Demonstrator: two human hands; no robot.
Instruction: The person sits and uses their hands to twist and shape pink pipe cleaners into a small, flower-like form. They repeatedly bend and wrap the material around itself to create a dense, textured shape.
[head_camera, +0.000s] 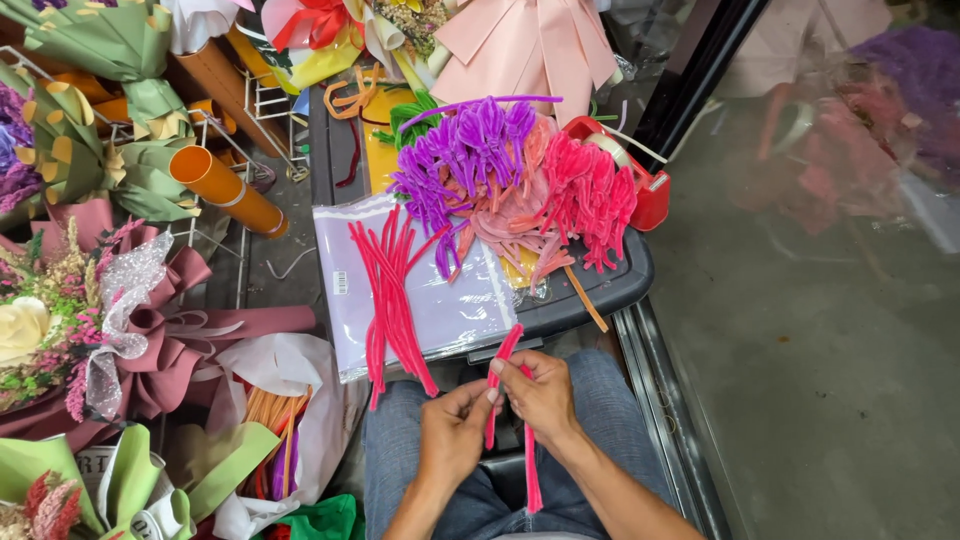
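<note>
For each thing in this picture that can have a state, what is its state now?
Left hand: pinching the hot pink fuzzy pipe cleaner.
Right hand: gripping the same pipe cleaner, held upright.
Loose bundle of pink pipe cleaners: lying flat on the pale purple plastic-wrapped paper pack.
Red tape dispenser: tape roll loaded.

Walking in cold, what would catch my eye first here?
Probably the bright heap of purple pipe-cleaner shapes and hot pink ones piled on the dark tray at top centre. Just below, the left hand and right hand pinch a pink pipe cleaner over the lap. Wrapped bouquets crowd the left side.
</note>
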